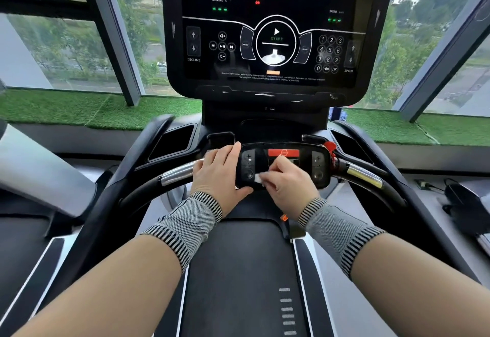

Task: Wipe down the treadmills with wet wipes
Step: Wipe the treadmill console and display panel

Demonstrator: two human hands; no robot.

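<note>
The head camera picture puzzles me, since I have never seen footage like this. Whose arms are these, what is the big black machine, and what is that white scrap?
The camera sits on a person's head and looks forward and down, so the two arms are the wearer's own. The machine is a treadmill: its large console screen stands ahead, and a small control panel sits on the handlebar. The left hand grips the panel's left edge, steadying it. The right hand pinches a small white wet wipe and presses it against the panel. Below lies the dark running belt. Behind are windows and a strip of artificial grass.
</note>
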